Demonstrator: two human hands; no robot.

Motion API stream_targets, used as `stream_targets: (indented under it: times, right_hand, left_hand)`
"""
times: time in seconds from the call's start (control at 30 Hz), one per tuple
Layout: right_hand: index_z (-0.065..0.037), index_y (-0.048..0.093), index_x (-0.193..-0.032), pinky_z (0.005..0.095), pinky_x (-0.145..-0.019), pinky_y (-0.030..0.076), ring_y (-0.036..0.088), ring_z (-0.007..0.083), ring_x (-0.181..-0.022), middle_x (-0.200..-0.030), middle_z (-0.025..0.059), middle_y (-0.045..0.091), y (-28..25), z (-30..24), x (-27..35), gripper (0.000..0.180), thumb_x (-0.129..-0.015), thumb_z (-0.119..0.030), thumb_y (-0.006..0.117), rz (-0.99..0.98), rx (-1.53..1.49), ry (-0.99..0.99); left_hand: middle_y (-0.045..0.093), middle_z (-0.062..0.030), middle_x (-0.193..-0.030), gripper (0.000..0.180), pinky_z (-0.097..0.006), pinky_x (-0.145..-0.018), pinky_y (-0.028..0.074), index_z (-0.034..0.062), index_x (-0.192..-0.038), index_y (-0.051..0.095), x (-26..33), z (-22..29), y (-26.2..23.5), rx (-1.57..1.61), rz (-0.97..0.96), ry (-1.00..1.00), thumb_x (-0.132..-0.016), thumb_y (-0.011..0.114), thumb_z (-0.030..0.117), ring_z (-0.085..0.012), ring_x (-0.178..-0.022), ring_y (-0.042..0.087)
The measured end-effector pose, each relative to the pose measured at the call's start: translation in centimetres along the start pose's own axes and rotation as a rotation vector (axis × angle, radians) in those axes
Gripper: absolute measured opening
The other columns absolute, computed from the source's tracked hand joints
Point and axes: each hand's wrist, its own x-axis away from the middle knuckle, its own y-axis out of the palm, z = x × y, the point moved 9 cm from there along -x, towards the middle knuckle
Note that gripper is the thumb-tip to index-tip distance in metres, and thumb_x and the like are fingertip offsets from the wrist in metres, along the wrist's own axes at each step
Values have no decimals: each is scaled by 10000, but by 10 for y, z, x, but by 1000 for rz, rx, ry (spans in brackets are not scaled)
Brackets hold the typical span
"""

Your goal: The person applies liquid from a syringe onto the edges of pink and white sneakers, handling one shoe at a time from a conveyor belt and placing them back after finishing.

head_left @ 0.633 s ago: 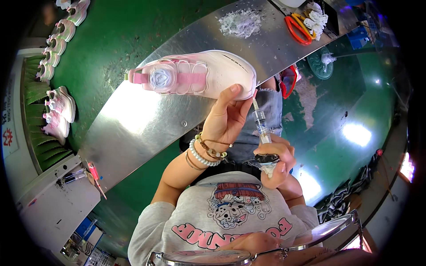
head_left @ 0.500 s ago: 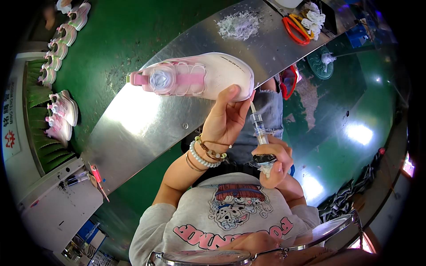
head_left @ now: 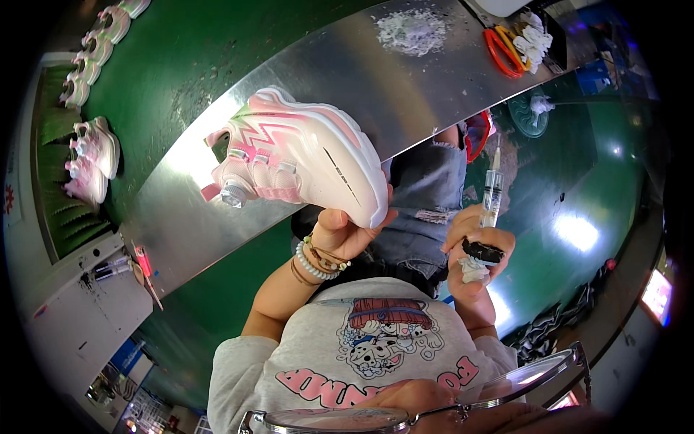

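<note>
A pink and white sneaker (head_left: 311,155) with a clear dial on its tongue is tilted on its side above the metal bench. My left hand (head_left: 347,230) grips it by the toe end, thumb near the edge and the other fingers hidden under the sole. Off to the right, my right hand (head_left: 478,249) is closed round a clear syringe (head_left: 491,199) whose tip points up and away from the shoe. A black band-like piece and some white tissue (head_left: 474,270) show in the same hand.
On the metal bench (head_left: 195,242) lie white shreds (head_left: 412,32), red-handled scissors (head_left: 504,54) and crumpled tissue (head_left: 535,42). More pink sneakers (head_left: 94,155) stand at far left. A pink marker-like tool (head_left: 143,262) rests at the bench's left end, and a green stool (head_left: 530,114) stands beyond its right side.
The sneaker has rolled from top-up to side-up, and its toe has swung nearer me. My right hand has moved right, taking the syringe tip away from the toe edge.
</note>
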Motion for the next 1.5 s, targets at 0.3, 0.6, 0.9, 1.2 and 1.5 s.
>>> stream_targets:
  times: [0.3, 0.6, 0.9, 1.2, 1.5]
  right_hand:
    - [-162, 360, -1204, 430, -839, 376, 577, 353, -1045, -1053, 140, 671, 45, -17, -31, 805, -653, -622, 725, -364, 327, -155]
    - [-178, 365, -1144, 422, -974, 269, 575, 258, -1105, -1127, 65, 653, 66, -24, -39, 634, -769, -643, 577, -510, 633, -146]
    - [-173, 397, -1074, 340, -887, 275, 648, 187, -936, -968, 16, 700, 67, -26, -34, 568, -817, -670, 491, -404, 895, -381]
    - [-109, 323, -1237, 434, -735, 427, 604, 247, -735, -749, 50, 635, 24, -6, -53, 858, -709, -753, 532, -276, 535, -201]
    - [12, 399, -1200, 338, -836, 443, 575, 225, -900, -970, 149, 584, 5, 126, -50, 582, -802, -291, 696, -55, -202, 401]
  left_hand:
    - [528, -80, -1122, 691, -397, -958, 489, 29, -1214, 371, -1, -3, 0, -16, -57, -65, -662, 783, 79, -209, -1145, 524]
    - [471, -85, -1296, 829, -394, -992, 442, 80, -1327, 345, 2, -7, -28, -105, 78, -52, -626, 787, 65, -214, -1225, 450]
    - [439, -92, -1339, 807, -413, -1084, 324, 90, -1365, 353, -1, -9, -45, -224, 145, -62, -675, 771, 99, -250, -1274, 402]
    - [462, -117, -1262, 890, -528, -1047, 365, 40, -1381, 241, -11, -10, -29, -62, 54, -43, -659, 761, 6, -283, -1240, 435]
    - [448, -124, -1276, 854, -528, -1032, 383, 55, -1359, 239, -15, -10, -24, -23, -17, -40, -680, 751, -28, -301, -1229, 460]
